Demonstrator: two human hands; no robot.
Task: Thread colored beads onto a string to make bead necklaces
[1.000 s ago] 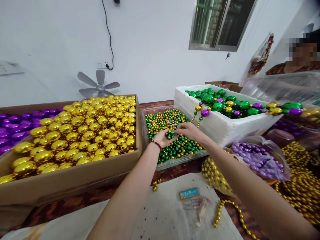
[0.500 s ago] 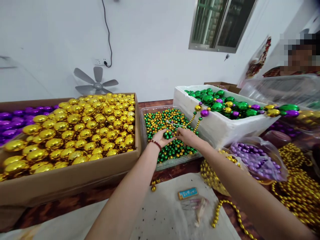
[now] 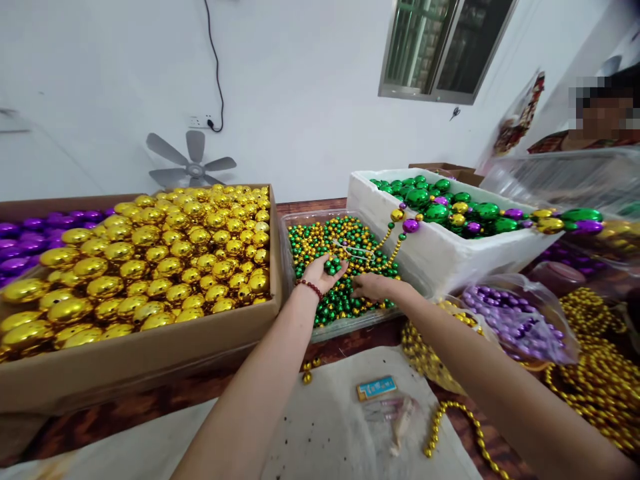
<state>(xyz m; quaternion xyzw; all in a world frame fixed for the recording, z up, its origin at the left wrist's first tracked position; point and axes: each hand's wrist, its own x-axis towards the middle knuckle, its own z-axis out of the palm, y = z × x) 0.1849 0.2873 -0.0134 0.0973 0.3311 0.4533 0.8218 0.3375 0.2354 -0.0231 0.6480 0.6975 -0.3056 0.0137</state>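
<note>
So we're working with two bare hands over a clear plastic rectangular tray (image 3: 357,327), which is sitting on a dark reddish-brown desk (image 3: 150,404) and holding loads of tiny shiny green and gold round beads (image 3: 313,243). Our left hand (image 3: 320,277), with a dark red beaded bracelet (image 3: 309,288) on the wrist, is facing palm up. Its grip is loosely cupped, fingers partly curled, and it's holding a little cluster of shiny green round beads (image 3: 332,266) above the tray.

Our right hand (image 3: 375,287) is hanging just beside it, palm down, over the tray's right half. That grip is looking narrow, fingers bent down towards the beads, but honestly we can't tell if it's pinching anything or even touching them. The two hands are staying just apart.

A thin pale loop (image 3: 353,250) is lying on the beads beyond our fingers. Strung green and gold beads (image 3: 395,248) are hanging into the tray from the edge of a white foam box (image 3: 440,260) on the right. Over on the left, a brown cardboard box (image 3: 150,357) is holding a big heap of glossy gold oval beads (image 3: 170,253).
</note>
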